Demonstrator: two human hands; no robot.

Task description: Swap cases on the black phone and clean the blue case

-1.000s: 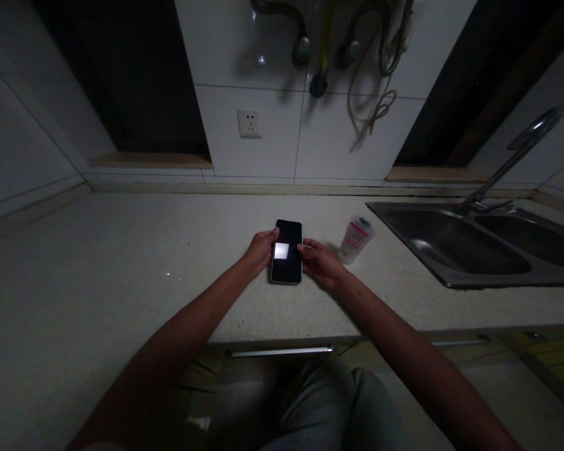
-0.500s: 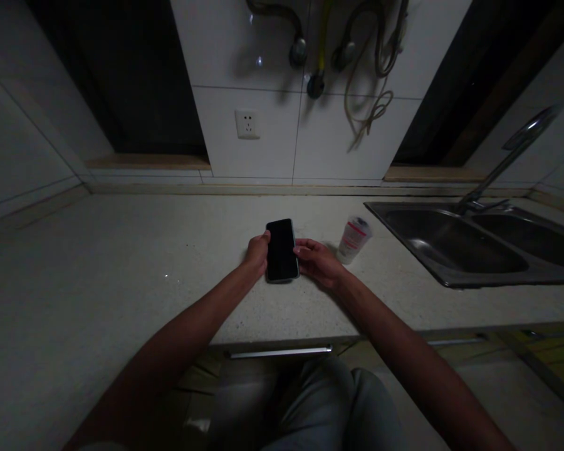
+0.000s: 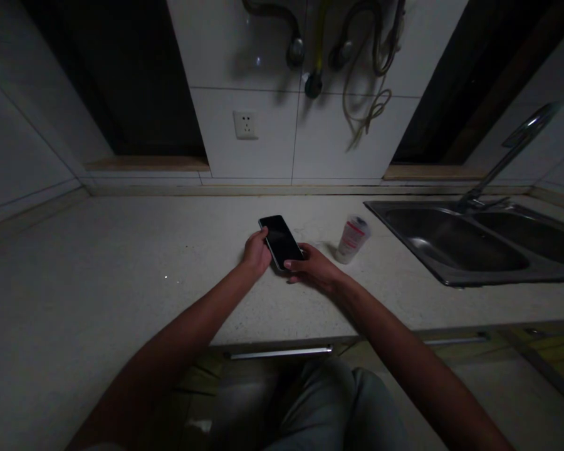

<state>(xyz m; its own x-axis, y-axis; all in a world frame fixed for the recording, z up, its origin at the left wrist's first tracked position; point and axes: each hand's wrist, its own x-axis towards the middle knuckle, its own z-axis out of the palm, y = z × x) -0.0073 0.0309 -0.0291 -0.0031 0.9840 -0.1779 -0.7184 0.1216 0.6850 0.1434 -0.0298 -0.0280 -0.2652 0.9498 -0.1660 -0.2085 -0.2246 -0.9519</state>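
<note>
A smartphone [image 3: 281, 241] with a dark screen is held between both my hands over the pale countertop [image 3: 141, 250]. It tilts, its top end leaning to the left. My left hand [image 3: 257, 252] grips its left edge, thumb along the side of the frame. On the lower right, my right hand [image 3: 314, 266] closes on the phone, thumb resting over the screen near the bottom corner. Fingers beneath the phone are partly hidden. Just right of my right hand stands a clear plastic cup [image 3: 352, 239] with red and white print.
A steel double sink [image 3: 451, 244] with a tall faucet [image 3: 507, 156] is set into the counter on the right. Pipes and a looped cord [image 3: 371, 116] hang on the tiled wall beside a socket [image 3: 245, 125]. A drawer handle [image 3: 282, 352] runs below the counter's front edge.
The phone has turned from nearly upright to slanted, its top swinging left and its lower end right. My right thumb has shifted from its right edge to over the lower screen.
</note>
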